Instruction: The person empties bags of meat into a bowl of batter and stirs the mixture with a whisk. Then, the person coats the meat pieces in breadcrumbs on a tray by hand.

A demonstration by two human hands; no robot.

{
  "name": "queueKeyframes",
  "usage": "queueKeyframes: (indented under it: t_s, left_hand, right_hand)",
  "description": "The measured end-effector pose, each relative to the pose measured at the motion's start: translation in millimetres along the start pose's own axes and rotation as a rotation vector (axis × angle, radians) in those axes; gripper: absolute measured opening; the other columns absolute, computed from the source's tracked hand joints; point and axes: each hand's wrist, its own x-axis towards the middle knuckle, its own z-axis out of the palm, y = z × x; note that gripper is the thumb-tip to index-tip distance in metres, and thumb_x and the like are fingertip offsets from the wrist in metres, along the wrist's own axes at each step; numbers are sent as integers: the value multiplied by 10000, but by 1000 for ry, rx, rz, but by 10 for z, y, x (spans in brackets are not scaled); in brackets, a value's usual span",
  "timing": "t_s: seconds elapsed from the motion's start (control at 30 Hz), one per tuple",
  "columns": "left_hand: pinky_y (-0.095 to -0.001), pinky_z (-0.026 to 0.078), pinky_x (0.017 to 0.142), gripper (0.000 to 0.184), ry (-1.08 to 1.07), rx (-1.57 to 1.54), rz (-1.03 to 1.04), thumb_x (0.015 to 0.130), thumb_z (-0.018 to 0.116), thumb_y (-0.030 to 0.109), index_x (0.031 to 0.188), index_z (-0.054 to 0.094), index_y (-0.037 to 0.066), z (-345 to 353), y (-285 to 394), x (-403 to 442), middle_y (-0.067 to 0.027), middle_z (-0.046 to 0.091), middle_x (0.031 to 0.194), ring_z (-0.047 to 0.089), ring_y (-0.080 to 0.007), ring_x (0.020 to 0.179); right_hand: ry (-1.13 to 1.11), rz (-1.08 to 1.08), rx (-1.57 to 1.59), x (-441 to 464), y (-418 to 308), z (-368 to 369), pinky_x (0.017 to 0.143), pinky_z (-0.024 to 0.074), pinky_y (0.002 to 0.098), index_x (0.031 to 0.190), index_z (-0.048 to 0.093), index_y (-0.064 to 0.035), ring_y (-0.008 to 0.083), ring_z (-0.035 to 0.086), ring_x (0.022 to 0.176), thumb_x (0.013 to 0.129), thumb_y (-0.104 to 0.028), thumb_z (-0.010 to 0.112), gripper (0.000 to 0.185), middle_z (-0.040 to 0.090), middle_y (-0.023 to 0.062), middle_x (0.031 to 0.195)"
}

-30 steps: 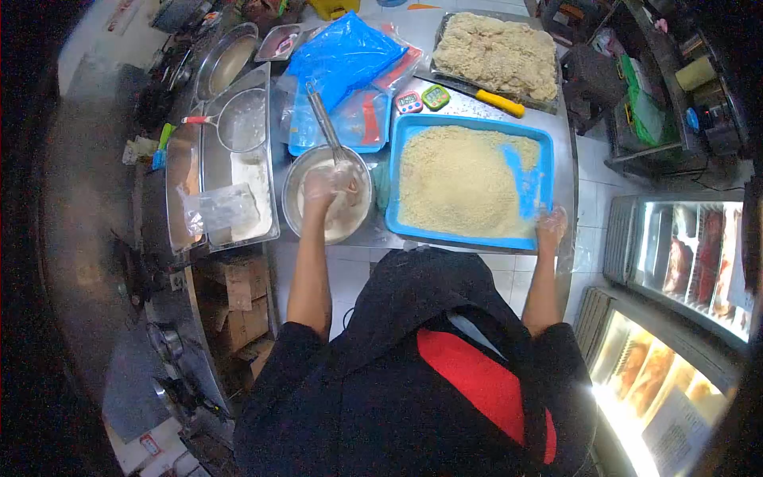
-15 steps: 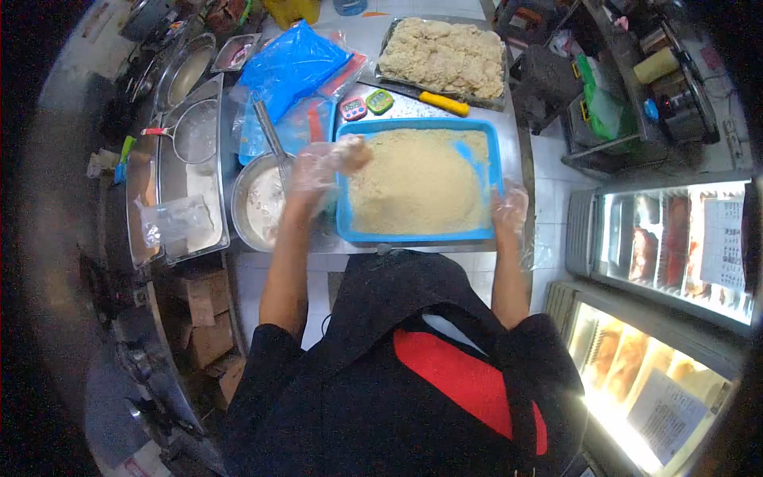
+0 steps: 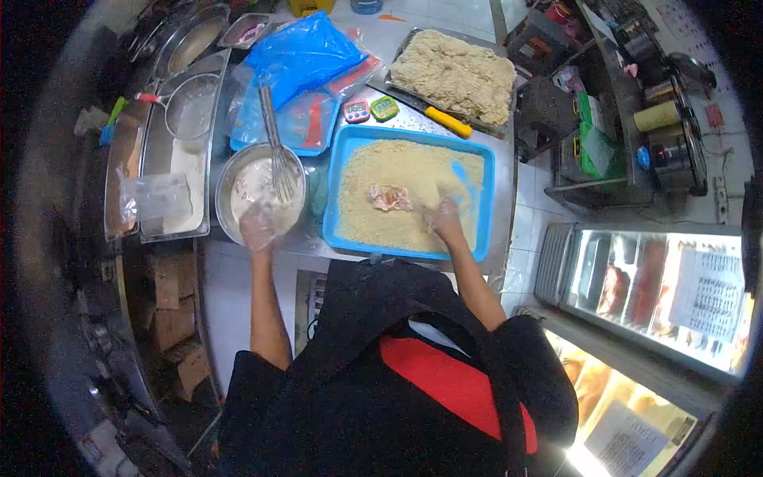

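Observation:
A piece of raw meat (image 3: 389, 198) with a wet coating lies on the pale crumbs (image 3: 381, 232) in a blue tray (image 3: 328, 203). To the right of it, my right hand (image 3: 445, 220) in a clear plastic glove is low over the crumbs. Its fingers look apart, though somewhat blurred. My left hand (image 3: 257, 227), also gloved, reaches over the near rim of a metal bowl (image 3: 226, 191) with whitish batter and pinkish pieces in it. Its fingertips are hard to make out against the batter. A whisk (image 3: 275, 143) leans in this bowl.
A tray of coated pieces (image 3: 457, 79) sits at the back, with a yellow-handled knife (image 3: 447, 122) before it. Two timers, pink (image 3: 356, 110) and green (image 3: 385, 108), lie nearby. Blue plastic bags (image 3: 302, 52) are back left. A sieve (image 3: 191, 107) rests over the flour pan (image 3: 187, 187).
My left hand has gone from the tray's left side to the batter bowl, leaving the meat on the crumbs. My right hand has moved inward from the tray's right edge. The view has shifted slightly.

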Motion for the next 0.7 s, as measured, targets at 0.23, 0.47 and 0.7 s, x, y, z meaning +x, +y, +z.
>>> queueKeyframes:
  t_s: [0.23, 0.47, 0.7]
  left_hand:
    - [-360, 488, 642, 226, 204, 447, 135, 769, 536, 215, 864, 622, 28, -70, -86, 5, -142, 629, 829, 608, -276, 733]
    - [-413, 466, 687, 306, 214, 297, -56, 739, 579, 239, 945, 601, 13, -29, -250, -44, -203, 611, 828, 591, -349, 762]
    - [-423, 460, 662, 293, 254, 359, 68, 735, 593, 241, 903, 610, 1, 18, -364, -19, -204, 599, 773, 576, -373, 716]
  right_hand:
    - [-184, -53, -288, 436, -767, -49, 818, 433, 370, 1067, 531, 12, 349, 555, 920, 647, -306, 693, 551, 577, 218, 990]
    - [-293, 51, 190, 533, -625, -64, 778, 437, 397, 1037, 531, 24, 360, 556, 904, 659, -316, 705, 538, 582, 223, 983]
    - [-213, -138, -397, 220, -1275, -459, 951, 324, 393, 1214, 404, 33, 334, 448, 1101, 630, -310, 707, 741, 476, 232, 1177]
